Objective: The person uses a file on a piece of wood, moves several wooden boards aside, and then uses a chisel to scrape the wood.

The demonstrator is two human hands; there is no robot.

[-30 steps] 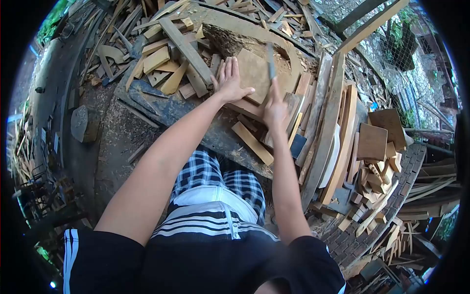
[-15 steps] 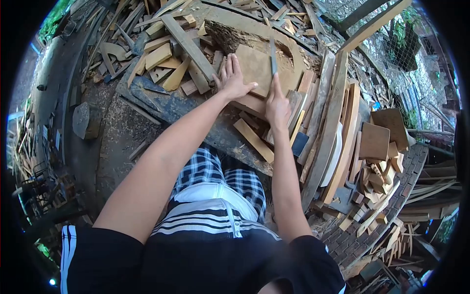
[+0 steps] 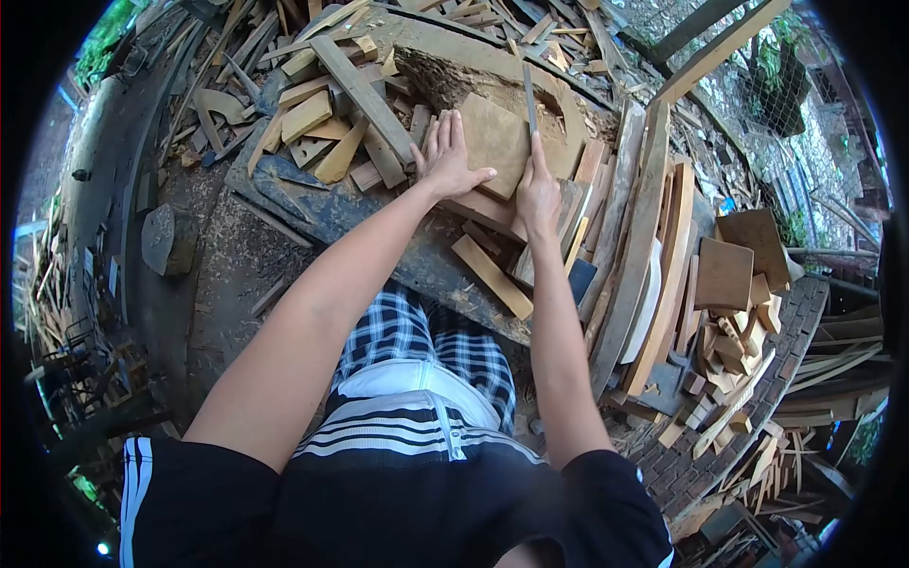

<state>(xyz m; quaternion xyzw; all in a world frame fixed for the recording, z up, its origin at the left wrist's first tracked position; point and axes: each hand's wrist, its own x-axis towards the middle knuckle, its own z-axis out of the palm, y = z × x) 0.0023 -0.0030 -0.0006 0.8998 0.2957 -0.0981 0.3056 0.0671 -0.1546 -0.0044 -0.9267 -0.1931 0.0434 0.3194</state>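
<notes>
A flat, squarish wooden board (image 3: 498,140) lies tilted on the piled workbench top. My left hand (image 3: 443,163) rests along the board's left edge, fingers stretched out and thumb reaching over its near side. In my right hand (image 3: 537,194) is a long, narrow grey metal file (image 3: 529,95), which points away from me along the board's right edge. My index finger lies along the tool; its handle is hidden inside my grip. Behind the board sits a thick, rough slab of wood (image 3: 431,71) with a hollowed, splintered surface.
Offcuts (image 3: 308,115) and a grey plank (image 3: 364,99) lie to the left. Long boards (image 3: 625,237) stand along the right side. Farther right, small wood blocks (image 3: 734,341) are heaped on a brick surface (image 3: 677,469). A stump (image 3: 169,239) stands on the ground at left.
My right hand and the file have slid slightly forward, away from me, along the board's edge. The board has shifted a little; my left hand stays almost in place.
</notes>
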